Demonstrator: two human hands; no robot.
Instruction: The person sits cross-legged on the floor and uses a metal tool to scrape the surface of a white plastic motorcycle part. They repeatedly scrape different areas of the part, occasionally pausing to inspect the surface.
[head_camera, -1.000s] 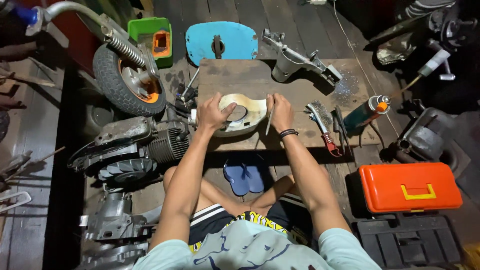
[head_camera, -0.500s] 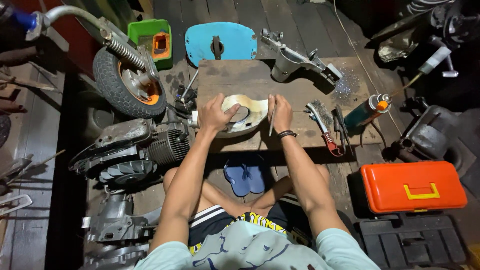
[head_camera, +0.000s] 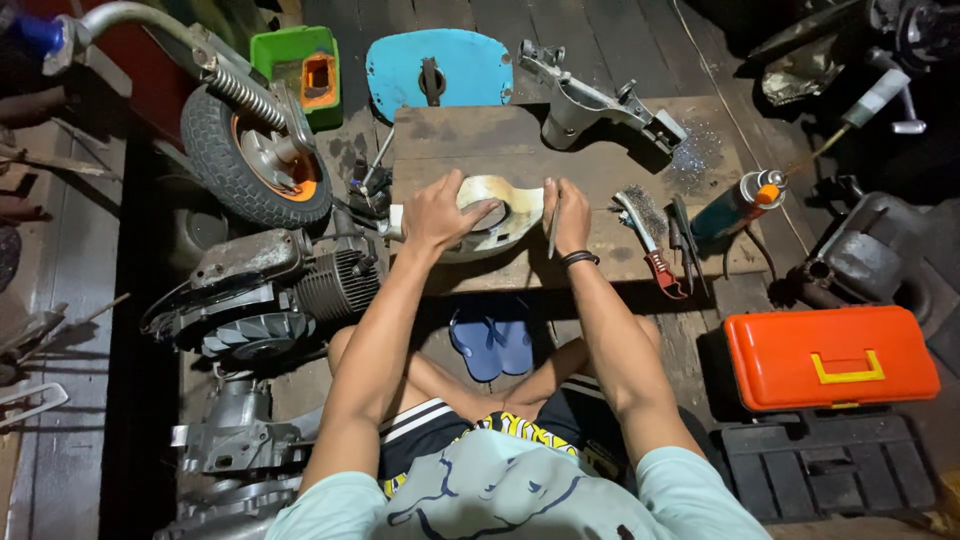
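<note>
**Cream cover turns slightly under the hands**

The cream-coloured metal cover (head_camera: 500, 215) has shifted a little on the wooden board (head_camera: 450, 140), its hole now showing more beside the left thumb. The left hand (head_camera: 440, 215) has slid further over the cover's near edge. The right hand (head_camera: 570, 215) has drawn its thin tool (head_camera: 553, 228) more upright against the cover's right side.

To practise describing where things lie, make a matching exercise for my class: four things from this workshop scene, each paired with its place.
1 toolbox
2 wheel
3 spray can
4 sandals

A under the wooden board
B right edge of the wooden board
C floor, far right
D floor, upper left

Pairs: 1-C, 2-D, 3-B, 4-A
</note>
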